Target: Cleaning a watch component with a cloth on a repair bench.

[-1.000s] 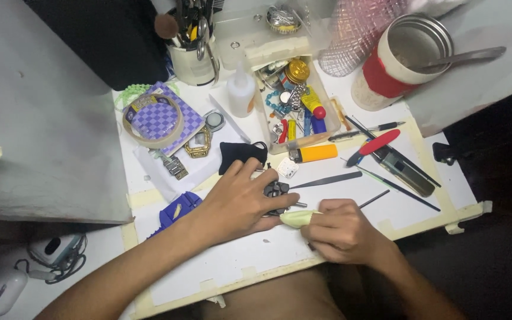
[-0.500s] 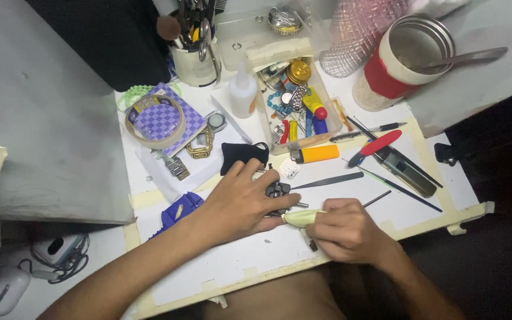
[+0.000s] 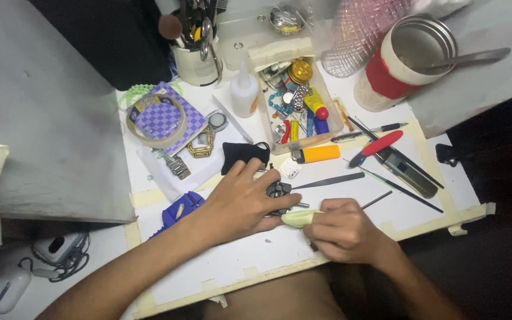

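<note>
A: Position of the piece?

B: Small dark metal watch part point(image 3: 278, 191) on the white work board point(image 3: 238, 261), near its middle, just in front of the black pouch point(image 3: 241, 156). Left hand point(image 3: 241, 201) lies over it, fingers pressing it flat and pinching its edges — clamped on the part, not lifted.

A: Right hand?

B: Right hand point(image 3: 342, 228) closed around a tool with a pale green handle point(image 3: 297, 218); the tip points at the part and seems to touch its near edge, though the fingers hide the contact itself.

A: Handling notes?

B: Judged light, rigid, smooth metal — likely to skid on the board if pressed from one side only, so hold it down from above with fingertips on opposite edges. Small fittings probably delicate; steady, modest force with the tool.

A: Surroundings?

B: Black tweezers point(image 3: 329, 181) just right of the part, an orange lighter point(image 3: 320, 154) beyond them, a tray of small parts point(image 3: 296, 106), a glue bottle point(image 3: 245, 92), a roll of tape point(image 3: 156, 121) on a purple checked pad.
</note>
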